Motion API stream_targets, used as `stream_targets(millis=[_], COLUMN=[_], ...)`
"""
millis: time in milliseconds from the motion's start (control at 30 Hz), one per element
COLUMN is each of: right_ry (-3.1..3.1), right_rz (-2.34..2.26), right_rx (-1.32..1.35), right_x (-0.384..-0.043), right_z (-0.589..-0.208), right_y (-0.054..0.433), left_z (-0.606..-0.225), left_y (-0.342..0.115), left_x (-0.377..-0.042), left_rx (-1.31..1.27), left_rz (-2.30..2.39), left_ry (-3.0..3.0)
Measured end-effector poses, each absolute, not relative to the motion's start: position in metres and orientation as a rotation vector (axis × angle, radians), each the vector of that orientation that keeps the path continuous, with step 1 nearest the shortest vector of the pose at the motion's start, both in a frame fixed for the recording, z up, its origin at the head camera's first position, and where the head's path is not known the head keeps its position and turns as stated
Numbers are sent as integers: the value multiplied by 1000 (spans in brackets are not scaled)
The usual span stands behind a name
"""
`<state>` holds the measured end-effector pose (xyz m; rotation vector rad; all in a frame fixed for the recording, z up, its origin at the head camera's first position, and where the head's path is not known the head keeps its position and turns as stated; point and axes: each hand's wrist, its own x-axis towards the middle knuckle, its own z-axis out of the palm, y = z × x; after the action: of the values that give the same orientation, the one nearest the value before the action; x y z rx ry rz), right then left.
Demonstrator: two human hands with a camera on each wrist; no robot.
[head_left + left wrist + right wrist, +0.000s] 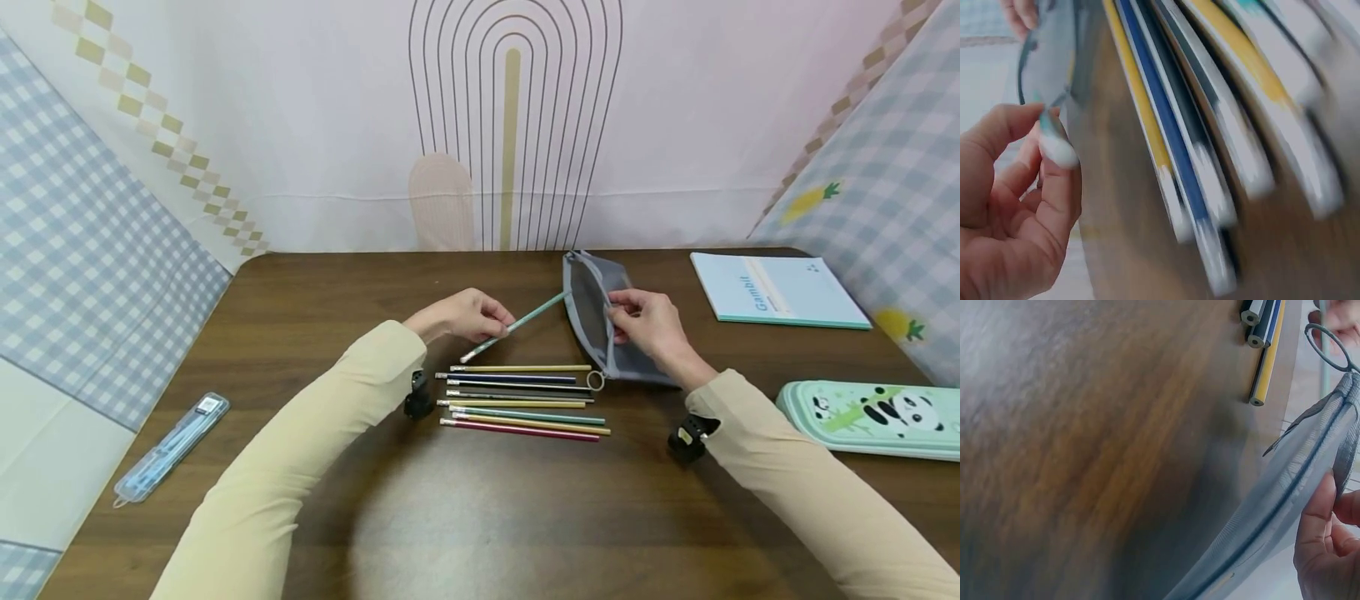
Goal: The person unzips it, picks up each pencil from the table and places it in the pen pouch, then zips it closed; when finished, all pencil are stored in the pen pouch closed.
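Note:
Between thumb and fingers my left hand (474,317) pinches a mint-green pencil (534,312) near its eraser end. The pencil slants up to the right, its far tip at the mouth of a grey zippered pouch (637,354). My right hand (651,327) grips the near edge of that mouth, which gapes toward the left. A ring pull (596,381) hangs at the pouch's lower corner. Below lie several pencils (517,404) in a row, yellow, blue, dark, green and red, erasers to the left. In the left wrist view the held pencil's white end (1060,151) is blurred.
A clear blue plastic case (172,448) lies at the table's left. At the back right is a light blue notebook (780,290). A green panda pencil box (873,419) sits at the right edge. Patterned cloth (337,125) hangs behind the brown table (480,517).

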<state>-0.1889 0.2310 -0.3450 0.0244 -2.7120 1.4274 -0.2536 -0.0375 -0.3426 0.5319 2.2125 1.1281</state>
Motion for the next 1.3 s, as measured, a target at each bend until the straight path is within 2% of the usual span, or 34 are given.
stream_targets(millis=[200,467,1000,1300], right_ry=[-2714,-2712,-2751,-2739], right_rz=[1452,1496,1461,1392], right_rx=[41,52,65,63], right_x=[-190,-189,-190,-190], right_z=[-346,-344,-346,-345], right_y=[228,222,221,226], left_z=[-341,-343,-349,-343], left_y=[-1,43,77,53], left_x=[-250,-243,-237,-234], left_rx=[193,-43,-72,110], left_rz=[1500,1720,1824,1802], left_ry=[1801,1658,1774,1682])
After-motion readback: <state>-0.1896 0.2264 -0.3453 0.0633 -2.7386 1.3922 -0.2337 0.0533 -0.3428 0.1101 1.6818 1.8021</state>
